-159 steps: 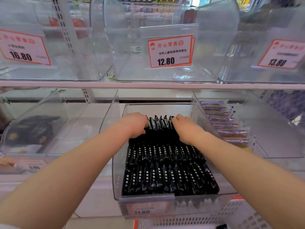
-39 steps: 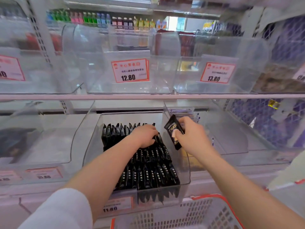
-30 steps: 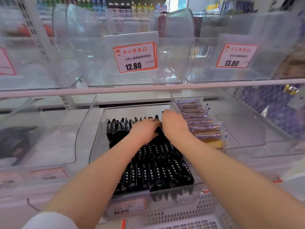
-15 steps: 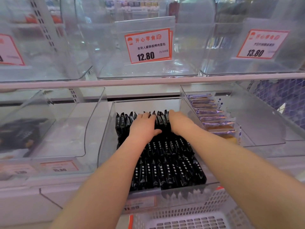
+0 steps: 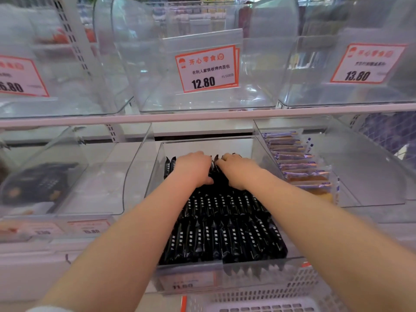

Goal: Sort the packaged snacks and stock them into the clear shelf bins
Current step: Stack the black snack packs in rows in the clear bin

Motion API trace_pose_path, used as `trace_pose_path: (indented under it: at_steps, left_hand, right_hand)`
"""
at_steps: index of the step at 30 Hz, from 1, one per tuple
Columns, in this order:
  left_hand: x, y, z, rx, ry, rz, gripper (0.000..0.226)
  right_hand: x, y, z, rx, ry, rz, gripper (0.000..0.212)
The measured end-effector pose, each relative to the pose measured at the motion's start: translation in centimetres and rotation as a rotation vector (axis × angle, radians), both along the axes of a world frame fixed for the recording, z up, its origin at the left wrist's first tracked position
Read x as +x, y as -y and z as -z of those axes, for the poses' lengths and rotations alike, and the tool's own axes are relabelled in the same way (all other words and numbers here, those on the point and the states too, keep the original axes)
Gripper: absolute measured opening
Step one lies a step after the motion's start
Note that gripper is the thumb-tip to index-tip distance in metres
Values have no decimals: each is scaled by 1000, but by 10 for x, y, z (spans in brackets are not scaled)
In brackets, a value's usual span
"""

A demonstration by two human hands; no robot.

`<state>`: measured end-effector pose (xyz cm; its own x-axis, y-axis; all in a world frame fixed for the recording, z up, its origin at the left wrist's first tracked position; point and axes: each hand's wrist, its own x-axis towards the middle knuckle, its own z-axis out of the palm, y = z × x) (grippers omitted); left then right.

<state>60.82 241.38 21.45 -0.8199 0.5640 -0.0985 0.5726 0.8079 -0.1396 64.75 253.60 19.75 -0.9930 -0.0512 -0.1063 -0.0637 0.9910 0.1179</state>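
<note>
While black packets (image 5: 225, 233) fill bin (image 5: 155, 158), left grip (image 5: 193, 168) and right grip (image 5: 236, 171) curl over rear row.

an orange-bordered price tag (image 5: 206, 69) reading 12.80 hangs above, another price tag (image 5: 366, 64) reads 13.80, and a white perforated basket (image 5: 265, 299) sits below.

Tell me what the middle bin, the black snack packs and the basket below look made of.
Middle bin: clear hard plastic, glossy; the shelf shows through its walls, and its edges catch highlights.
Black snack packs: thin plastic or foil film, slightly shiny, with crimped zigzag ends and white print.
Basket: white moulded plastic by the look, matte, with a grid of slots and an orange rim.
</note>
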Motion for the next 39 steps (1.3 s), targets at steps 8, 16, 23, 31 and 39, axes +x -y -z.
trace_pose_path:
  at_steps: [8, 16, 23, 31, 39]
  left_hand:
    - [-13, 20, -15, -291, -5, 42, 55]
    - [-28, 30, -11, -254, -48, 114, 51]
    - [-30, 38, -8, -150, 85, 65, 71]
    - [-23, 39, -10, -159, 62, 63, 59]
    - [-19, 41, -22, -351, 47, 53, 64]
  right_hand:
    - [0, -3, 5, -84, -41, 50, 52]
    - [-3, 1, 7, -126, 7, 29, 69]
    - [-2, 2, 0, -51, 2, 207, 106]
    - [3, -3, -8, -313, 53, 503, 58]
    - [7, -7, -3, -131, 54, 238, 51]
